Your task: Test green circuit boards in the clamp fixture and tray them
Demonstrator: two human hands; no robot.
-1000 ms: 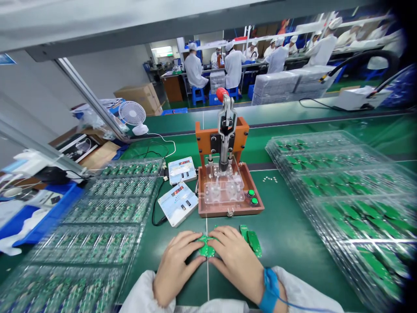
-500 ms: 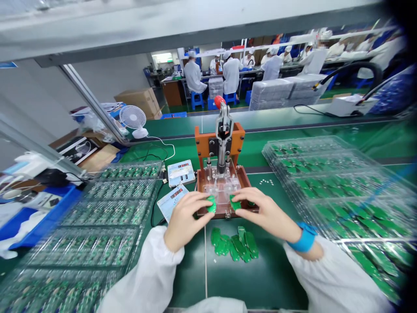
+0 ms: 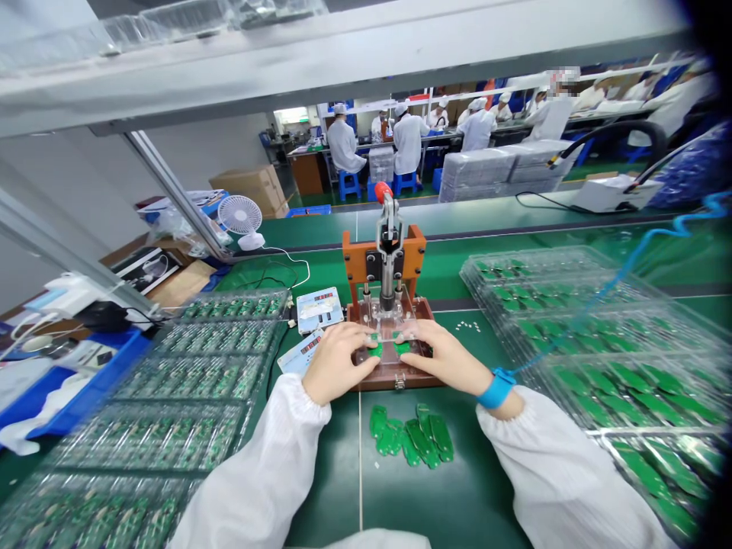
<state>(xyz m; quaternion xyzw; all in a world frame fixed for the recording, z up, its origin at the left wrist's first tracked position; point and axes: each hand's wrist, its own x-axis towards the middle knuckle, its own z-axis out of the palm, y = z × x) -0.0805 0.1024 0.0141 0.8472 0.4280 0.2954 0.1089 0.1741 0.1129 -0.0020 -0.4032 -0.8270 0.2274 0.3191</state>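
Observation:
A test fixture (image 3: 387, 263) with an orange frame, a red-knobbed toggle clamp and a brown base stands in front of me. My left hand (image 3: 341, 358) grips a small green circuit board (image 3: 375, 349) between thumb and fingers, at the left of the fixture's base. At the right of the base, my right hand (image 3: 446, 354) holds another green circuit board (image 3: 402, 348) the same way. Both boards are low over the clear plate or on it; whether they touch is hard to tell. A loose pile of green boards (image 3: 424, 436) lies on the table nearer me.
Clear trays of boards stand at the left (image 3: 188, 381) and right (image 3: 606, 366). Two display boxes (image 3: 319, 308) sit left of the fixture. Small white bits (image 3: 467, 326) lie to its right. A blue coiled cord (image 3: 623, 267) runs from my right wristband. Co-workers sit far behind.
Both hands have moved forward and inward with their boards, further into the fixture's base. The camera view has shifted slightly, and the blue cord now shows clearly.

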